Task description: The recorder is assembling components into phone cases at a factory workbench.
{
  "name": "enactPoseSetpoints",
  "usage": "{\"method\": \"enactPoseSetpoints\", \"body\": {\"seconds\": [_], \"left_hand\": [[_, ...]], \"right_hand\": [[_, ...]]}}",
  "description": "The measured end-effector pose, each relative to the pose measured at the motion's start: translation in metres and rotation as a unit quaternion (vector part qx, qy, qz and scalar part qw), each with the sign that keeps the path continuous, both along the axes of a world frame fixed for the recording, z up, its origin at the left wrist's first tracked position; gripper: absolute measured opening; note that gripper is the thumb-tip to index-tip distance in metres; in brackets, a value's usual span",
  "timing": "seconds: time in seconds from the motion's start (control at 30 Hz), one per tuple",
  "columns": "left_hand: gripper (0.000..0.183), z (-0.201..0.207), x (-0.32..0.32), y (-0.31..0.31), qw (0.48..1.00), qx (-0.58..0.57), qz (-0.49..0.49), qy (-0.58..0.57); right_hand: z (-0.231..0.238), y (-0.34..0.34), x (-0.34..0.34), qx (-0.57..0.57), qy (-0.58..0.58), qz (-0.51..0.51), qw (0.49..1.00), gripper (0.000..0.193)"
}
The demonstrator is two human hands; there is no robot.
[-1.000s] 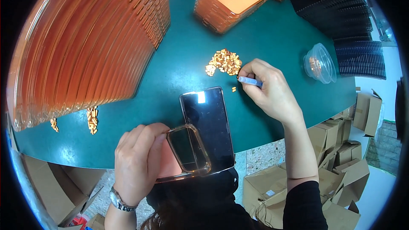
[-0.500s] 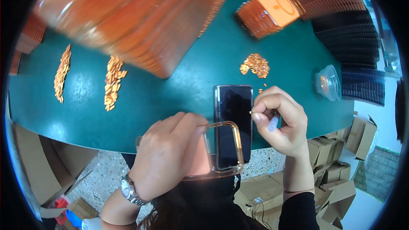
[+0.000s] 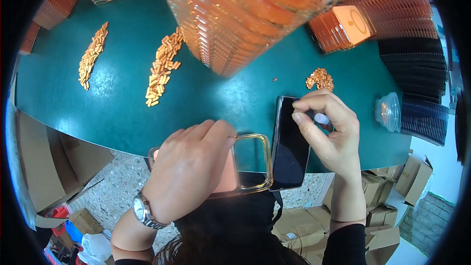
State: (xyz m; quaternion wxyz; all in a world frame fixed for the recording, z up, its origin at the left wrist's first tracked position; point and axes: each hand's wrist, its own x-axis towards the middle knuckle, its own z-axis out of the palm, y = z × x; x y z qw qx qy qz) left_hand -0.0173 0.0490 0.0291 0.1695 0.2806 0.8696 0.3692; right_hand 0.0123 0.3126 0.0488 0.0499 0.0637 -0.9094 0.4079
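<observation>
My left hand (image 3: 189,164), with a watch on its wrist, is closed on a phone case (image 3: 227,175) with a pinkish-orange back and a clear gold-toned frame. The case is at the near table edge. Just right of it lies a dark-screened phone (image 3: 290,149), slightly tilted and reaching over the edge. Above the phone's right side is my right hand (image 3: 338,135), its thumb and forefinger bent toward each other. A pale, pen-like stick (image 3: 322,118) is tucked in its curled fingers. Whether the fingertips also pinch a small piece, I cannot make out.
A tall stack of orange cases (image 3: 230,24) rises close ahead. Small gold pieces lie in a long pile (image 3: 164,66), another pile (image 3: 93,56) and a heap (image 3: 320,79). A clear plastic cup (image 3: 387,112) stands right, near black stacks (image 3: 417,64). Cardboard boxes (image 3: 299,223) lie below.
The whole view has shifted, so the table's things appear farther right. The case no longer overlaps the phone, which now sits tilted. A tiny gold piece at my right fingertips is no longer visible.
</observation>
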Motion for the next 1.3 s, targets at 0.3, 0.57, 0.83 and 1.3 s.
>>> {"method": "enactPoseSetpoints", "body": {"seconds": [0.3,0.57,0.83,1.3], "left_hand": [[0.006,-0.003,0.003,-0.01,0.999,0.02,0.044,0.003],[0.005,-0.006,0.003,-0.011,0.999,0.013,0.044,0.004],[0.009,-0.006,-0.002,-0.007,0.999,0.007,0.037,-0.023],[0.008,-0.01,0.003,-0.008,0.999,0.013,0.042,-0.014]], "right_hand": [[-0.015,0.024,-0.052,0.12,-0.048,-0.078,0.988,0.013],[-0.018,0.009,-0.066,0.209,-0.041,0.013,0.977,0.013],[-0.004,-0.011,-0.042,0.125,0.023,0.125,0.984,0.006],[-0.028,-0.061,-0.007,0.23,0.165,0.212,0.935,0.018]]}}
